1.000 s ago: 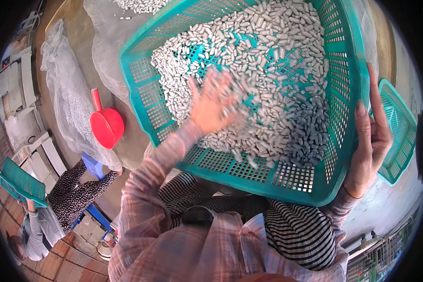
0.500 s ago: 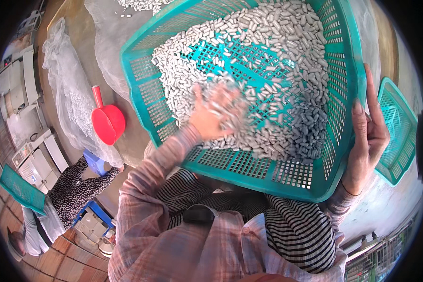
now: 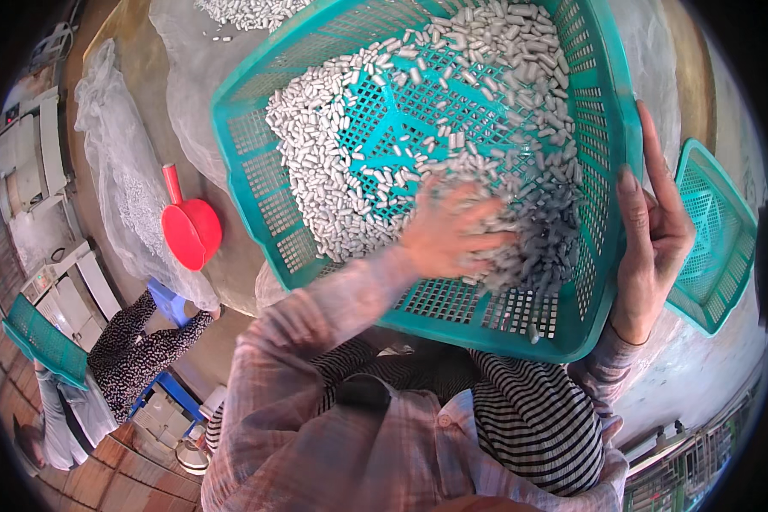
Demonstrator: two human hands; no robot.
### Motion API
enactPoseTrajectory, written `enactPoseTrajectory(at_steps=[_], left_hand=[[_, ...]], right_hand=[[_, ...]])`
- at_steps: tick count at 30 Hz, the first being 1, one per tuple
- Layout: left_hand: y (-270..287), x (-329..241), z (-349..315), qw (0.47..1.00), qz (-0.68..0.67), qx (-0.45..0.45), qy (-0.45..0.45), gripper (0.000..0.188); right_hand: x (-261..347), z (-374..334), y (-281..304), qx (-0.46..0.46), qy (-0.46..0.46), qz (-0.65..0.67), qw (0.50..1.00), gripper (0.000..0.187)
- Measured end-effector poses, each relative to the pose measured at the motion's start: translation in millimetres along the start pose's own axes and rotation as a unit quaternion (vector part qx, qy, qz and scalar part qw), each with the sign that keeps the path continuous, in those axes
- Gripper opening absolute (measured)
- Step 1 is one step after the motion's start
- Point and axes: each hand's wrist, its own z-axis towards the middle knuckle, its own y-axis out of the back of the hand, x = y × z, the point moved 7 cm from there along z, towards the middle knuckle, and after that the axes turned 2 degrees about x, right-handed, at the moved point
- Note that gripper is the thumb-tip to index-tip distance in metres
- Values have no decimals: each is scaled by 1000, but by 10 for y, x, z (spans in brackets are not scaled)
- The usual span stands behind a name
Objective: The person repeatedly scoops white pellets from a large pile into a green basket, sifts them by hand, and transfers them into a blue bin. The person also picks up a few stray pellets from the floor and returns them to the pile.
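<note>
A teal plastic basket with latticed walls tilts over my lap. Many small, pale, capsule-shaped pieces lie in it, and those in its near right corner look darker in shade. My left hand is down among the pieces, its fingers spread and smeared by motion. Loose pieces lie under and around the fingertips; none is plainly gripped. My right hand holds the basket's right rim, thumb and fingers up along the outer edge.
Left of the basket, a red scoop lies beside a clear plastic sheet with small pieces on it. More pale pieces are heaped at the back. Another teal basket sits at right. A person with a teal basket is at lower left.
My left hand has swept right through the pieces, baring more of the basket's floor at centre-left. The basket has shifted slightly left, my right hand still on its rim.
</note>
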Motion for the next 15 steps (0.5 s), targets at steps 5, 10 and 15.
enactPoseTrajectory(at_steps=[5, 10, 15], left_hand=[[318, 1516, -167, 912, 158, -88, 368, 72], [404, 538, 612, 967, -28, -116, 227, 71], [246, 1300, -358, 917, 131, -57, 373, 72]], right_hand=[[14, -77, -110, -10, 6, 0, 1000, 45], [419, -93, -247, 69, 74, -229, 968, 47], [-118, 213, -130, -19, -5, 42, 999, 44]])
